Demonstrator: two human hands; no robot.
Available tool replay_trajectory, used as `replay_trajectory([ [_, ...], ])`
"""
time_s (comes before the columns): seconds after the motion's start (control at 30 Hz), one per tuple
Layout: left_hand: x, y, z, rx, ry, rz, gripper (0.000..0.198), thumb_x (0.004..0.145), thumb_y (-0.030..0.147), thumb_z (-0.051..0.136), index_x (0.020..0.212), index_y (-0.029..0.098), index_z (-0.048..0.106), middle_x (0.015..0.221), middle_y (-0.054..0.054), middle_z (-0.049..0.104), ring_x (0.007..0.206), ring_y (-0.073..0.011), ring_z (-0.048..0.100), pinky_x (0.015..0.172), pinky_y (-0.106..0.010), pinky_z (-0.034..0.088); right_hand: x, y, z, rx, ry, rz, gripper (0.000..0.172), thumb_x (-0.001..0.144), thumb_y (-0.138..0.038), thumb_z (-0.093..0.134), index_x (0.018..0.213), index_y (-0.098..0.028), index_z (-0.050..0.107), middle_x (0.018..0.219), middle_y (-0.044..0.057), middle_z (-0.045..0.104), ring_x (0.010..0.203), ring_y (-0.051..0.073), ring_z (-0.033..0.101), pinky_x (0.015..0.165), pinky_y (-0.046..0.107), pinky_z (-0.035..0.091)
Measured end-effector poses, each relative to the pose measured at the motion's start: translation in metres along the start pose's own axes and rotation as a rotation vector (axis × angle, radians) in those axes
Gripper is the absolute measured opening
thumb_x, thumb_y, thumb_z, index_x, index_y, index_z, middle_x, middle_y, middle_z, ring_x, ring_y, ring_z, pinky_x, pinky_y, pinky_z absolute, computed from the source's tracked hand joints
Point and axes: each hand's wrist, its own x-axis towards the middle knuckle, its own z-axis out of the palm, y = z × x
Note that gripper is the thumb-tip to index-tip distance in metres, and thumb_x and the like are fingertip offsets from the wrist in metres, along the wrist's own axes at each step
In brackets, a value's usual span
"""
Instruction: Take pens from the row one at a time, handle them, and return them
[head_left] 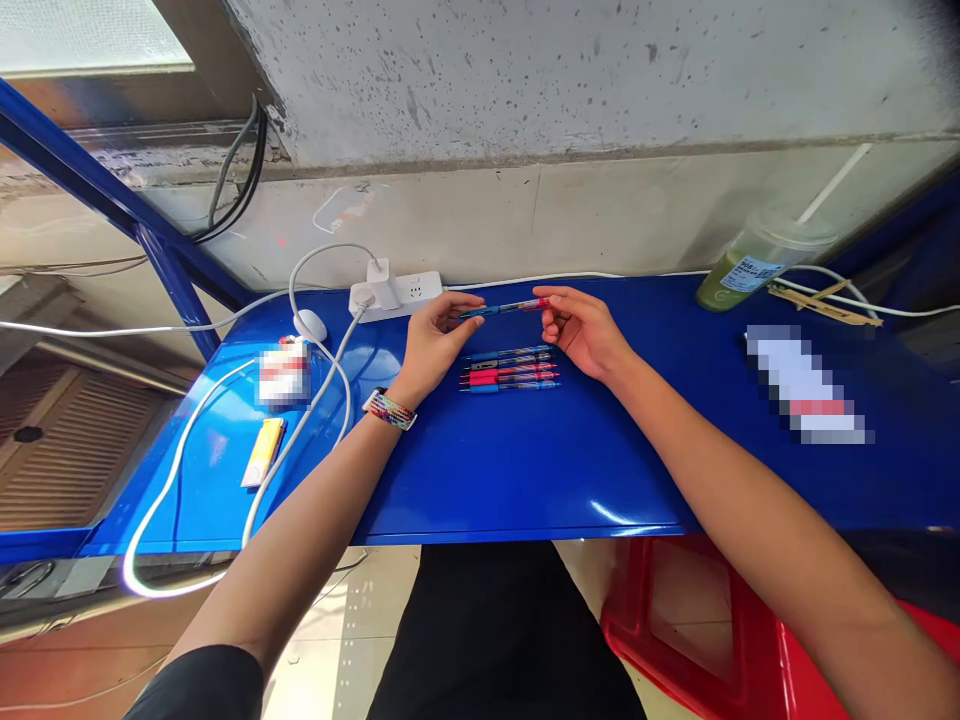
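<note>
Both my hands hold one pen point(504, 308) level above the blue table point(525, 470). My left hand point(433, 340) pinches its blue end, and my right hand point(581, 325) pinches its red end. Just below the held pen, several pens point(510, 368) lie side by side on the table, some red and some blue. A beaded band sits on my left wrist.
A white power strip point(397, 292) with a plugged charger and white cables lies behind my left hand. A white mouse point(310, 324), a small pack point(285, 375) and a yellow lighter point(264, 452) lie at the left. A green drink cup point(739, 270) stands at the far right. A red stool point(697, 620) stands below the table.
</note>
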Motion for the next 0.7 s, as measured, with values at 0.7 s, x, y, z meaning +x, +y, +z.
replay_trajectory([
  [0.7, 0.0001, 0.0011, 0.0016, -0.160, 0.019, -0.096, 0.023, 0.088, 0.033, 0.095, 0.107, 0.024, 0.088, 0.101, -0.005, 0.086, 0.088, -0.0166, 0.077, 0.083, -0.032, 0.065, 0.0006, 0.0001, -0.0004, 0.281, -0.087, 0.111, 0.019, 0.087, -0.023, 0.079, 0.106, -0.020, 0.078, 0.079, 0.000, 0.065, 0.067, 0.011, 0.057, 0.064, 0.019, 0.060],
])
